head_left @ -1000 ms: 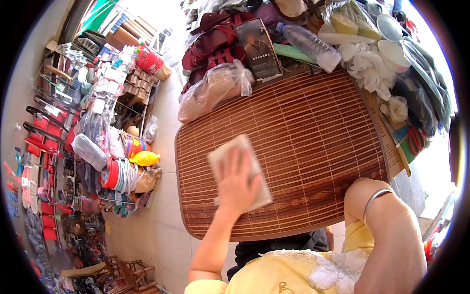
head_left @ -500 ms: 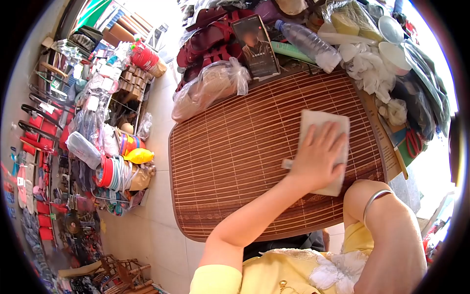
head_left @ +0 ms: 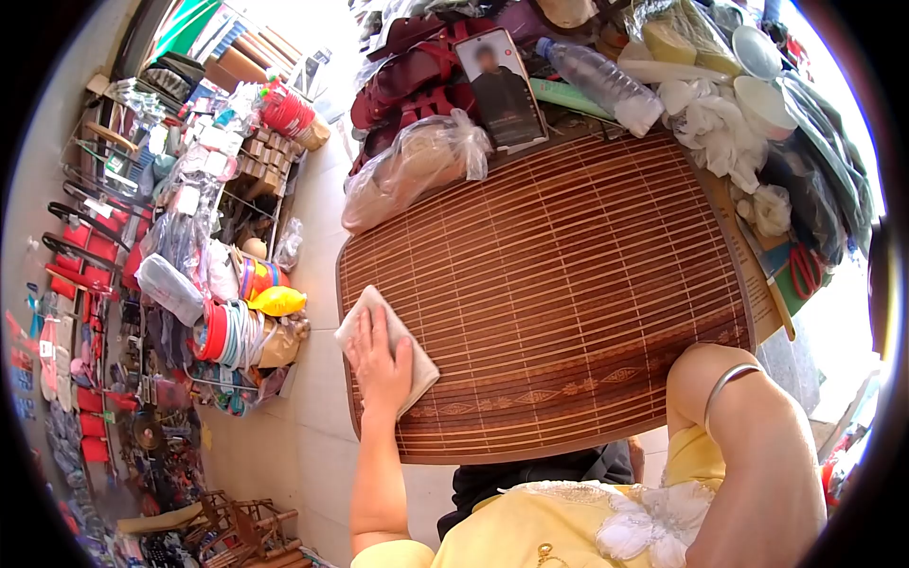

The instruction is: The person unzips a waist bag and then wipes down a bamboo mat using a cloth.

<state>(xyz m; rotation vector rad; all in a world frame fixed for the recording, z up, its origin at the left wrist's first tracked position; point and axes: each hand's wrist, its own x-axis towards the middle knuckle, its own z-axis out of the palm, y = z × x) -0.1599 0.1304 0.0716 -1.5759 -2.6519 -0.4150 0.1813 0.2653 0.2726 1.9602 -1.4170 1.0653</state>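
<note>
Under my left hand [head_left: 381, 371] lies a folded pale cloth [head_left: 423, 371], near the left edge of the brown bamboo-slat mat [head_left: 549, 284]. The hand is flat on it, fingers stretched out and slightly apart. By the mat's lower right edge is my right hand [head_left: 696, 379], bent down at the wrist, with a silver bangle [head_left: 729, 386] behind it. Its fingers are hidden from view. The mat has rounded corners and a patterned dark band along its near side.
Along the mat's far side stand a phone [head_left: 502, 90], dark red sandals [head_left: 417, 85], a plastic-wrapped bundle [head_left: 407, 175] and a plastic bottle [head_left: 601, 85]. Red-handled scissors [head_left: 806, 273] lie at right. Crowded shelves [head_left: 227, 265] stand left across the tiled floor [head_left: 294, 454].
My left hand and the cloth have moved from the right part of the mat to its left edge. My right hand stays in place. The phone's screen picture has changed.
</note>
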